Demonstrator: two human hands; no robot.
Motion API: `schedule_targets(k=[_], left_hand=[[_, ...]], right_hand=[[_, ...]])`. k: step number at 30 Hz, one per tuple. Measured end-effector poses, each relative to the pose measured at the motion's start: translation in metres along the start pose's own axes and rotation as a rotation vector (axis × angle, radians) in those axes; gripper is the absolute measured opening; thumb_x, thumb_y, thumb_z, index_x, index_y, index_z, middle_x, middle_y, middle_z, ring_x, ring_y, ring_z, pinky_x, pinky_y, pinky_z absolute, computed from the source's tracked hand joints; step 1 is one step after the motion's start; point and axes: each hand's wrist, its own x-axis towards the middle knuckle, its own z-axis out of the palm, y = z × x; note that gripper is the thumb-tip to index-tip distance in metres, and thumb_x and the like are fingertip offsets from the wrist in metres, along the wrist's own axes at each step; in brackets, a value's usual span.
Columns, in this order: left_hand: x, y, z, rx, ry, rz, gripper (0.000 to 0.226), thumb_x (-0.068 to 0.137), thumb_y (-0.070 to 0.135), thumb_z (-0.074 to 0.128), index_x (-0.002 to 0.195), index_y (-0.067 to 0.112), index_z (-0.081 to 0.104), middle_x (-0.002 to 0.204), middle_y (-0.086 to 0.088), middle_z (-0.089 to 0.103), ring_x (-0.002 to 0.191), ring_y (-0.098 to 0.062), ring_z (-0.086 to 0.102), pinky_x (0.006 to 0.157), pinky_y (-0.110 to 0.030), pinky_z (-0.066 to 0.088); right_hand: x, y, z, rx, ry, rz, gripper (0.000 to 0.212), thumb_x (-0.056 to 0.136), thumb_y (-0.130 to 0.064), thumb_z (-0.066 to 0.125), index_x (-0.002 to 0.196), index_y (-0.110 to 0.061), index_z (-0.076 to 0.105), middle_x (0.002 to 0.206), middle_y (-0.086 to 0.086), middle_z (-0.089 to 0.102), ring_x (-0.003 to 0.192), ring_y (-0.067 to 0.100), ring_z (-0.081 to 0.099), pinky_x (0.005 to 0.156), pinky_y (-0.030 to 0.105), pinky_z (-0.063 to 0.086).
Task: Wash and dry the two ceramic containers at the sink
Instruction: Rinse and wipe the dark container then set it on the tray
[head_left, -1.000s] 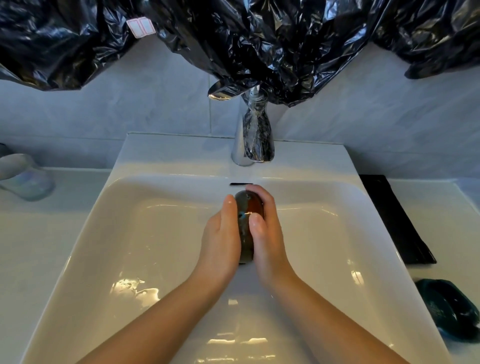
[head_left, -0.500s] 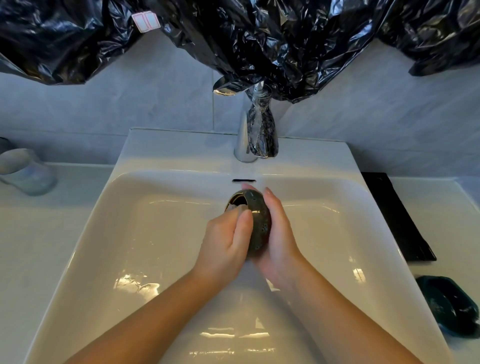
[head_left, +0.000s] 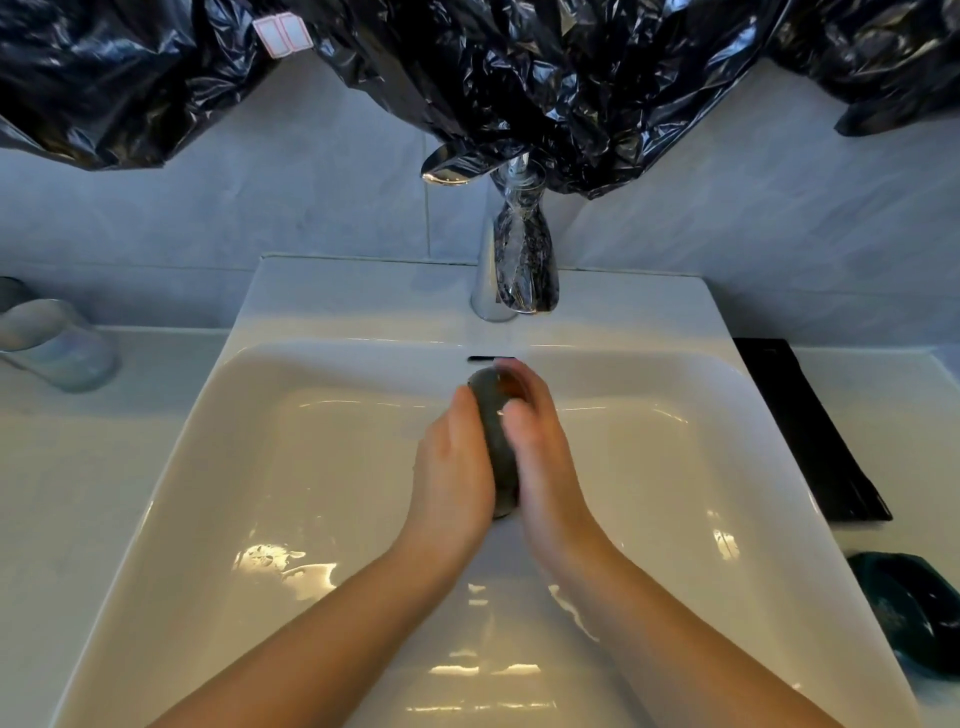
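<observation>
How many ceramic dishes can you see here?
2. A grey-brown one is held on edge between both hands over the sink; a dark teal one sits on the counter at right. None seem hidden.

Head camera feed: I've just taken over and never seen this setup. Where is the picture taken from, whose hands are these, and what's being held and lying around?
There is no machine here: a person works with bare hands, and the single camera sits on their head, looking forward and down. The left hand and right hand press a small dark ceramic container between them, over the white sink and below the chrome tap. The picture shows no running water. A second dark green container lies on the counter at the right, near a flat black tray. A clear glass stands at the left. Black plastic sheeting hangs above.
</observation>
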Motion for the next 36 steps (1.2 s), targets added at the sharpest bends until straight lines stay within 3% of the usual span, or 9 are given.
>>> schedule_targets(k=[3, 5, 8, 14, 18, 22, 25, 31, 36], left_hand=[[0.0, 0.016, -0.001, -0.276, -0.105, -0.257, 0.042, 0.097, 0.03, 0.034, 0.078, 0.017, 0.069, 0.071, -0.007, 0.068, 0.071, -0.018, 0.068, 0.067, -0.034, 0.055], [-0.002, 0.023, -0.007, -0.31, -0.223, -0.269, 0.038, 0.095, 0.026, 0.033, 0.086, 0.008, 0.066, 0.073, -0.009, 0.069, 0.07, -0.018, 0.067, 0.061, -0.027, 0.056], [0.002, 0.02, -0.013, -0.169, -0.302, -0.166, 0.024, 0.095, 0.023, 0.044, 0.105, 0.011, 0.061, 0.099, -0.015, 0.07, 0.094, -0.028, 0.068, 0.08, -0.041, 0.058], [-0.01, 0.014, -0.038, 0.134, -0.332, 0.407, 0.05, 0.084, 0.02, 0.062, 0.128, 0.032, 0.042, 0.123, 0.005, 0.054, 0.114, -0.01, 0.058, 0.091, -0.023, 0.05], [0.002, 0.008, -0.062, 0.564, -0.413, 0.89, 0.043, 0.091, 0.013, 0.056, 0.134, 0.015, 0.052, 0.142, -0.009, 0.033, 0.132, -0.016, 0.044, 0.105, -0.024, 0.04], [0.014, 0.016, -0.066, 0.758, -0.38, 1.172, 0.028, 0.092, 0.012, 0.062, 0.119, 0.01, 0.066, 0.125, -0.014, 0.058, 0.11, -0.022, 0.061, 0.086, -0.036, 0.053], [0.024, 0.019, -0.06, 0.884, -0.403, 1.296, 0.026, 0.095, 0.021, 0.057, 0.112, 0.007, 0.071, 0.116, -0.009, 0.069, 0.109, -0.024, 0.063, 0.094, -0.037, 0.049], [0.029, 0.015, -0.047, 1.02, -0.379, 1.164, 0.036, 0.094, 0.032, 0.05, 0.114, 0.006, 0.067, 0.111, -0.006, 0.069, 0.104, -0.024, 0.06, 0.086, -0.033, 0.044], [0.024, 0.017, -0.035, 0.996, -0.331, 0.815, 0.043, 0.093, 0.042, 0.04, 0.083, 0.009, 0.066, 0.075, -0.006, 0.064, 0.07, -0.026, 0.057, 0.065, -0.031, 0.042]], right_hand=[[0.0, 0.004, -0.007, -0.346, -0.02, -0.262, 0.056, 0.077, -0.05, 0.053, 0.131, -0.038, 0.044, 0.129, -0.006, 0.054, 0.119, 0.007, 0.056, 0.094, 0.022, 0.05], [0.001, -0.001, -0.008, -0.168, 0.03, -0.214, 0.054, 0.074, -0.049, 0.054, 0.126, -0.039, 0.047, 0.123, -0.005, 0.058, 0.112, 0.004, 0.06, 0.086, 0.019, 0.051], [0.002, -0.004, -0.008, 0.257, 0.079, -0.009, 0.062, 0.069, -0.051, 0.058, 0.126, -0.026, 0.055, 0.122, 0.01, 0.065, 0.109, 0.021, 0.066, 0.082, 0.032, 0.056], [-0.002, -0.013, -0.01, 0.6, 0.032, 0.291, 0.064, 0.08, -0.057, 0.045, 0.115, -0.01, 0.069, 0.113, 0.016, 0.071, 0.103, 0.028, 0.068, 0.087, 0.04, 0.052], [0.0, -0.015, -0.014, 0.696, -0.014, 0.337, 0.063, 0.078, -0.061, 0.041, 0.103, -0.015, 0.076, 0.106, 0.015, 0.073, 0.094, 0.027, 0.069, 0.085, 0.04, 0.047], [-0.001, -0.014, -0.013, 0.758, -0.046, 0.391, 0.063, 0.082, -0.063, 0.038, 0.097, -0.014, 0.076, 0.097, 0.013, 0.071, 0.093, 0.027, 0.064, 0.085, 0.041, 0.047], [-0.002, -0.014, -0.01, 0.772, -0.07, 0.411, 0.06, 0.077, -0.061, 0.044, 0.093, -0.014, 0.077, 0.089, 0.01, 0.07, 0.079, 0.022, 0.066, 0.074, 0.036, 0.052], [0.002, -0.012, -0.008, 0.763, -0.058, 0.375, 0.055, 0.078, -0.057, 0.047, 0.097, -0.012, 0.072, 0.088, 0.008, 0.062, 0.078, 0.018, 0.056, 0.071, 0.033, 0.045], [-0.001, -0.004, -0.007, 0.489, 0.016, 0.282, 0.049, 0.08, -0.052, 0.053, 0.108, -0.012, 0.063, 0.085, 0.011, 0.069, 0.082, 0.025, 0.065, 0.071, 0.037, 0.054]])
